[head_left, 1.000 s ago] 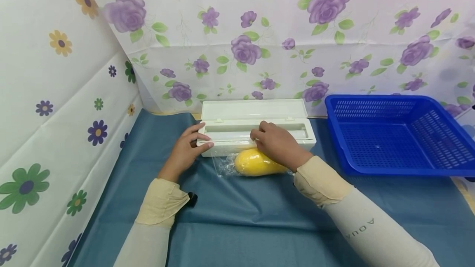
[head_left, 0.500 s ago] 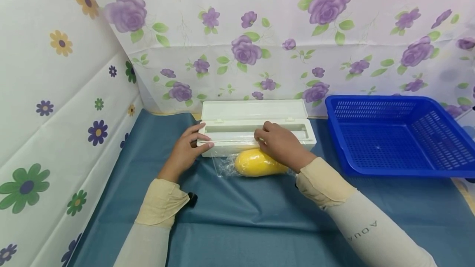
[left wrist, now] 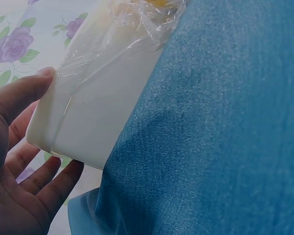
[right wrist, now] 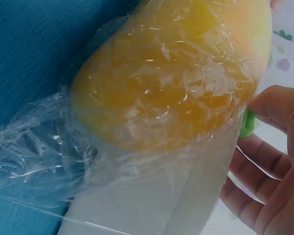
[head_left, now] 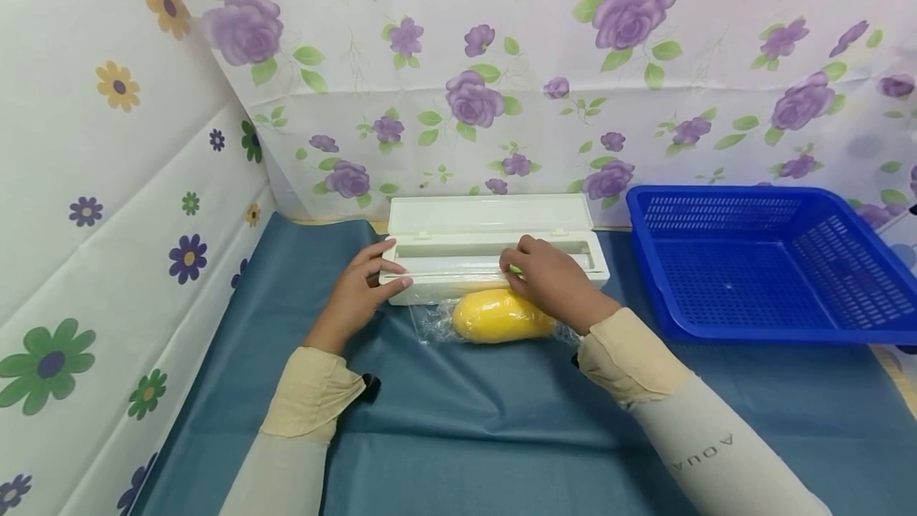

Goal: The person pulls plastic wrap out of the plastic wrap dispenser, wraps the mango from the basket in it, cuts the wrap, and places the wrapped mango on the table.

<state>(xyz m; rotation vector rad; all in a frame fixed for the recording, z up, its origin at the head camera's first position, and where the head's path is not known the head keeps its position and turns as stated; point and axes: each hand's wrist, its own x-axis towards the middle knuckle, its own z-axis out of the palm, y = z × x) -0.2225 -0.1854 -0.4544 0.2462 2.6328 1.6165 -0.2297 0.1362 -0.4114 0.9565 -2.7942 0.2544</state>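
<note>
While left fingers [left wrist: 61, 188] grip the white box [head_left: 444, 290], right fingers [right wrist: 255, 177] pinch a green slider [right wrist: 247, 125]; these have shifted rightward.

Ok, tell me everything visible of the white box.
The white box is long, smooth and plastic-looking, and sits on the blue cloth. Its lid is open at the back, with two tabs along the join. A pale roll lies inside, and clear film drapes over the front toward a yellow object. The left hand grips one end; the right hand pinches a green piece at the front edge.
</note>
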